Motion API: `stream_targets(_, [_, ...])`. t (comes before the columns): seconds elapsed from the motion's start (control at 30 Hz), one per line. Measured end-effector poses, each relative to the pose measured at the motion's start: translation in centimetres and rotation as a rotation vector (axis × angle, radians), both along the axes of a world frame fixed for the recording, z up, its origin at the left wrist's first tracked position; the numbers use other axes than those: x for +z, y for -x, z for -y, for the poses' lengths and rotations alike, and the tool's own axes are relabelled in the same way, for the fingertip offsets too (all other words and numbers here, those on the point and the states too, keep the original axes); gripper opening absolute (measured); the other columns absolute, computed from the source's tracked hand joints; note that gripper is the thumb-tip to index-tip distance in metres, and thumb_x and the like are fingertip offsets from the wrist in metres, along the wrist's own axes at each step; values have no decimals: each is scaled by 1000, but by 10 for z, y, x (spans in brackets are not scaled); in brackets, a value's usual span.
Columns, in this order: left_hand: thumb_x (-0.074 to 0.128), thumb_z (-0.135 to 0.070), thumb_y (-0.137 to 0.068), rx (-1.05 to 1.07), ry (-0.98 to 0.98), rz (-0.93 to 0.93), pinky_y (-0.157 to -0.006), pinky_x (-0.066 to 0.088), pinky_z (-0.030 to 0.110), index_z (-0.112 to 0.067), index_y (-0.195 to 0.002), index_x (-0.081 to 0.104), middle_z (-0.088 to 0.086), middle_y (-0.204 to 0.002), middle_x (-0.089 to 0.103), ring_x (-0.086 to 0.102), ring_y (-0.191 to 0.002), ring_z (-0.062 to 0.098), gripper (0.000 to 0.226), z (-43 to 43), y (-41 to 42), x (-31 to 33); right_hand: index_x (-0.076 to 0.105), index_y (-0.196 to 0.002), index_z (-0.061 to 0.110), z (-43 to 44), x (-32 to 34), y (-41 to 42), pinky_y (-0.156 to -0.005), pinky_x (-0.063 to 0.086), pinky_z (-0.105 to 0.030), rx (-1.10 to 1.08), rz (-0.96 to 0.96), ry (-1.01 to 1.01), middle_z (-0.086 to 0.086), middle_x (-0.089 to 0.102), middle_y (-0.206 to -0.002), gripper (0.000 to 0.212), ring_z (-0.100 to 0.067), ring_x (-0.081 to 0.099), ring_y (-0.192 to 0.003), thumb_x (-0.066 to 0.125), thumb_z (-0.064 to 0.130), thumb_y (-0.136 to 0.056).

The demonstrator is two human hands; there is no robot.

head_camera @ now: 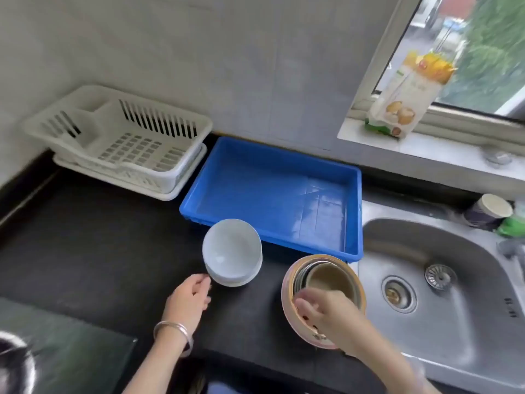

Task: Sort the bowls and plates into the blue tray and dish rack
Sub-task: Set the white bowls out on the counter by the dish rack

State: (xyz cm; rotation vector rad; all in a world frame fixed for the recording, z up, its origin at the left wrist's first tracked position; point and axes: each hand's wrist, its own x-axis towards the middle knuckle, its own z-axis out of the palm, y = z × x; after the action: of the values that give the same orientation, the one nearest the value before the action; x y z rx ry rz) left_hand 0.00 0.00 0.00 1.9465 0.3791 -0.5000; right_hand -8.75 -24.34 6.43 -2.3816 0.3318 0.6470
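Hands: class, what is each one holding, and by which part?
The right hand seems to grip the tan plates by their near rim. The left hand holds nothing; it lies open beside the white bowls.

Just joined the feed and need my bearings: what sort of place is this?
Most likely a home kitchen: a stainless steel sink set into a dark countertop, a white dish rack against the tiled wall, and stacked white bowls.
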Motion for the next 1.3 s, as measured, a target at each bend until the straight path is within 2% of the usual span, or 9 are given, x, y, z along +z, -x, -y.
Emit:
stream_targets(0.1, [51,-23,-91,32,-17,127,-78,55,35,-25,-113,56,-12,-88,62,66,-78,12,22,7,-16,11,61,-115,29,-13,0,-56,-70,44,-24,-67,229,72,11,71,-99,28,-11,63,-87,49,43,-93])
stream_targets(0.23, [53,-17,-90,45,-21,137,-78,55,35,-18,-124,54,-3,-103,60,63,-83,16,34,13,-33,18,58,-122,20,-39,-11,-107,-79,44,-32,-108,288,122,3,71,-104,41,-23,61,-101,54,44,-90])
stream_targets(0.33, [53,-14,-89,52,6,114,-84,55,40,-15,-121,56,-1,-104,61,62,-83,15,32,15,-38,19,64,-101,14,-51,-19,-123,-68,43,-31,-133,294,153,-5,69,-91,28,-30,59,-89,57,37,-87])
stream_targets(0.43, [53,-15,-89,75,32,106,-80,56,37,-16,-118,58,-4,-96,60,61,-76,5,29,14,-40,15,49,-71,12,-59,-23,-129,-52,28,-30,-99,317,245,-6,53,-67,22,-30,45,-67,55,26,-88])
stream_targets(0.7, [44,-25,-95,225,198,35,-81,54,36,-26,-89,64,-6,-87,65,65,-85,17,21,15,-39,11,56,-73,-2,-51,-13,-132,-59,35,-34,-210,345,167,-16,60,-71,20,-28,44,-67,50,12,-86])
stream_targets(0.83, [56,-16,-88,124,36,65,-87,54,42,-15,-119,60,1,-104,62,64,-93,23,31,19,-40,11,59,-70,3,-34,0,-127,-55,32,-29,-338,399,86,-10,59,-65,18,-24,43,-62,56,15,-83])
stream_targets(1.0, [60,-6,-83,160,-72,85,-80,57,46,-20,-101,63,0,-96,62,61,-89,24,24,29,-41,15,55,-66,13,-22,8,-123,-47,30,-18,-340,393,81,-2,54,-63,19,-8,42,-54,58,16,-85])
stream_targets(1.1, [60,-2,-81,189,-89,86,-79,57,47,-24,-90,62,0,-92,63,61,-89,25,23,32,-42,17,56,-67,13,-17,9,-118,-49,34,-19,-343,400,74,-3,57,-65,18,-14,48,-57,59,16,-85])
stream_targets(1.3, [59,0,-80,254,-77,108,-75,58,43,-17,-98,64,3,-99,64,61,-92,26,25,31,-42,24,55,-63,16,-10,19,-113,-68,56,-32,-350,426,-4,-8,66,-68,20,-28,67,-70,59,16,-83])
